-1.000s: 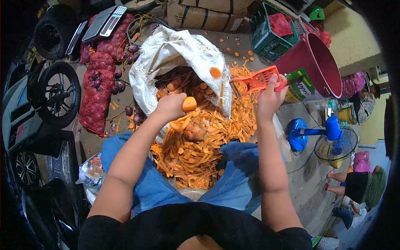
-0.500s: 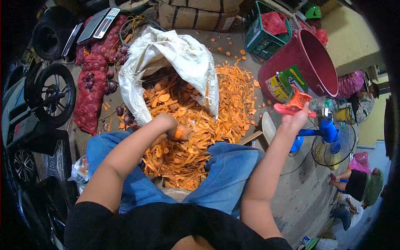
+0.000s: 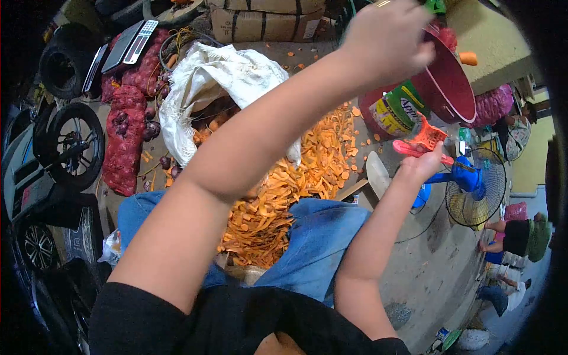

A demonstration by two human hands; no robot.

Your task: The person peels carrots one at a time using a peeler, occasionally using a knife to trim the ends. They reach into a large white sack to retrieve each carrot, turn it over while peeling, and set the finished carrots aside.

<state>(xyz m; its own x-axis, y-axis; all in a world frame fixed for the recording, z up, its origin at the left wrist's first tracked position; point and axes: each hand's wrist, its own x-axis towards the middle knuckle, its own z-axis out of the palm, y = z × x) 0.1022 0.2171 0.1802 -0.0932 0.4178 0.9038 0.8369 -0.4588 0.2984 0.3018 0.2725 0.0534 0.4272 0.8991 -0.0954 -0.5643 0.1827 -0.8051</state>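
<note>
1. Plainly, the left hand is stretched out toward one o'clock, blurred, with its fingers partly curled and its thumb standing apart; whether anything sits inside the palm cannot be told.
2. An orange carrot shows at two o'clock, apart from that hand and just beside the rim of the red bucket — whether it touches the rim is unclear.
3. At three o'clock the right hand is closed around the handle of an orange-red peeler, whose slotted head points up toward the bucket's yellow-and-green label.
4. Orange peelings and slices spread from the centre toward six o'clock, reaching between the person's knees.
5. A white woven sack gapes at eleven o'clock, orange pieces showing in its mouth.
6. Farther out, a red net bag of onions lies at nine o'clock, while a blue fan stands at three o'clock, near the right hand.
</note>
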